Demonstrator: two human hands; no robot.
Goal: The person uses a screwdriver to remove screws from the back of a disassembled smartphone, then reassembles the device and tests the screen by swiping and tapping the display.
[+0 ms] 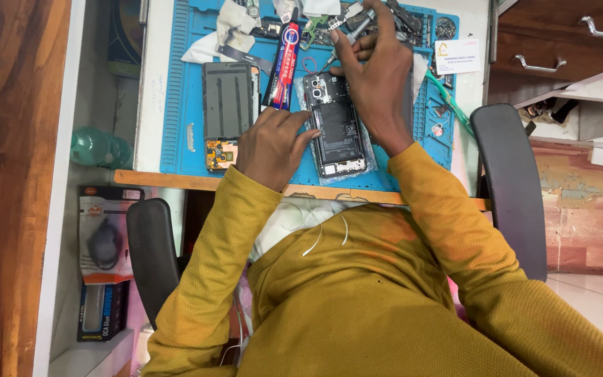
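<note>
So the opened phone [334,126] sits back-side up on the blue mat [176,126], near the mat's front edge and a bit right of its middle, with its back cover off so you can see the camera block and the dark insides. Everything below is placed relative to that phone.

The left hand [273,146] rests on the mat just left of the phone, fingers [300,129] loosely curled together, fingertips touching the phone's left edge and pinning it down rather than gripping it.

The right hand [378,77] comes in over the phone's right side and top. Its fingers are clamped around a thin screwdriver [347,38], with the tip angled down to the phone's top-left corner by the camera. Can't tell if the tip actually sits in a screw, it's too small.

Just left of the phone's top end lies a tube of glue [284,66], red, blue and black, tilted diagonally. Further left is a dark back cover [228,101] lying flat, and just below that a small orange circuit piece [220,153]. Beyond the phone's top there's a messy heap of small parts [315,24] and white cloth. To the right of the phone, past the right hand, a green tool [451,105] lies near the mat's edge, with a white card [457,57] above it. The tabletop [151,84] shows as a pale strip left of the mat. The person wears a mustard-yellow sleeve [448,209].
</note>
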